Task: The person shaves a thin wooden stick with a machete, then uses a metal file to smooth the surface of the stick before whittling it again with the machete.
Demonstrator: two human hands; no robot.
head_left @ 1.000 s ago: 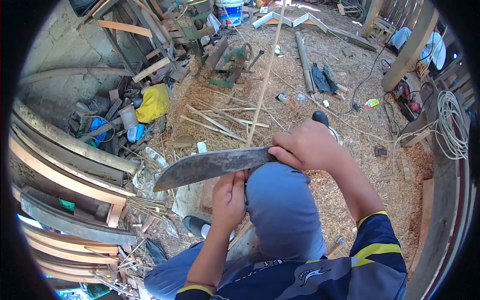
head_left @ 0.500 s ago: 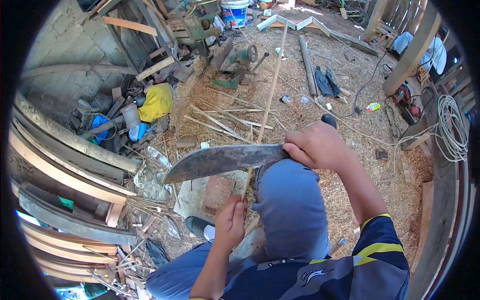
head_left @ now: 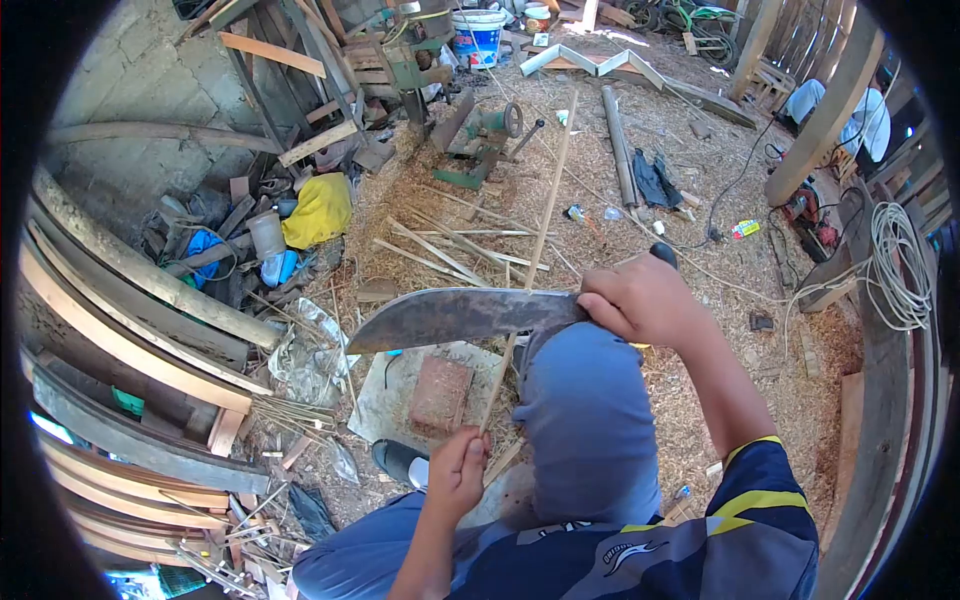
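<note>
My right hand (head_left: 640,297) is closed round the handle of a machete (head_left: 450,318), whose black butt end sticks out beyond my fist. Its broad, stained blade points left and lies across a thin bamboo strip (head_left: 548,200), just left of my raised knee (head_left: 590,400). The near end of the strip is pinched in my left hand (head_left: 458,472), below the blade. From there the strip slants up and away, passing behind the blade. Under the blade, a reddish brick (head_left: 440,393) rests on a pale slab (head_left: 372,405).
Several split strips (head_left: 460,248) lie on the shavings ahead. Beyond them stands a green metal vise (head_left: 485,145). Curved wooden pieces (head_left: 130,340) are stacked at left. A coiled cable (head_left: 900,265) hangs at right, and a person (head_left: 860,115) is at the far right.
The machete has shifted slightly to the right, along with my right hand. My left hand sits a little lower, still pinching the strip. The whole view has tilted slightly.
</note>
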